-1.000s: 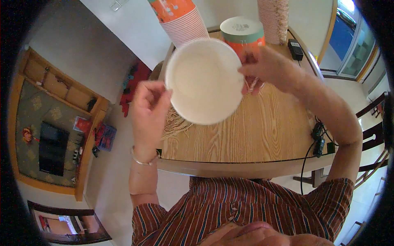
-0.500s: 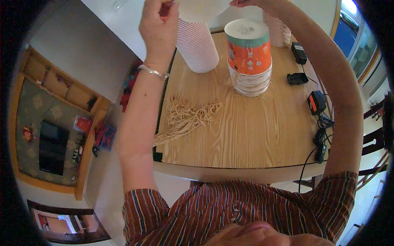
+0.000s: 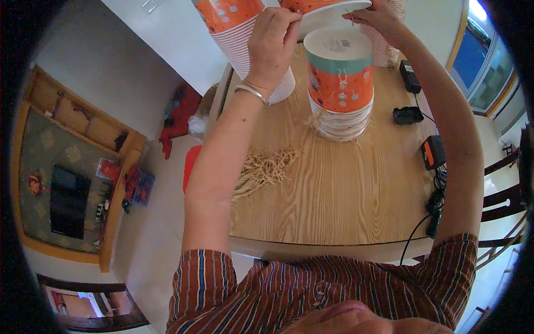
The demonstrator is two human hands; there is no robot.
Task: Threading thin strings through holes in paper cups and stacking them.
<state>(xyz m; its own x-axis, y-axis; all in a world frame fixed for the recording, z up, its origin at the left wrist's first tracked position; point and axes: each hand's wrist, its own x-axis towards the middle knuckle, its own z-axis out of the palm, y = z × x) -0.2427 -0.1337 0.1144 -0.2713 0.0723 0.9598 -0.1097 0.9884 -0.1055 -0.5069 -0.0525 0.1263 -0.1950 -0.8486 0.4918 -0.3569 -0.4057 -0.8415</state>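
Between my hands, at the far side of the table, is a paper bucket [image 3: 325, 18] with an orange outside and white inside, its rim tilted toward me. My left hand [image 3: 272, 42] pinches its rim at the left. At the right rim, my right hand [image 3: 384, 22] closes on a thin tan cord [image 3: 350, 15]; its other end is hard to make out. Below them stands a stack of upside-down buckets [image 3: 340, 83], orange and green on top, with tan cords around the lower rims. A pile of tan twisted cords [image 3: 270, 170] lies beside my left forearm.
A tall stack of nested buckets [image 3: 236, 42] stands behind my left hand, another stack [image 3: 392, 33] behind my right. Black chargers [image 3: 409, 115] and cables [image 3: 436, 192] line the table's right edge. Chairs [image 3: 503, 195] stand at the far right.
My left hand has moved right and the bucket has tipped, so its orange outside and rim show. The view has shifted, bringing the left stack's orange top in. A cord now shows at my right fingers.
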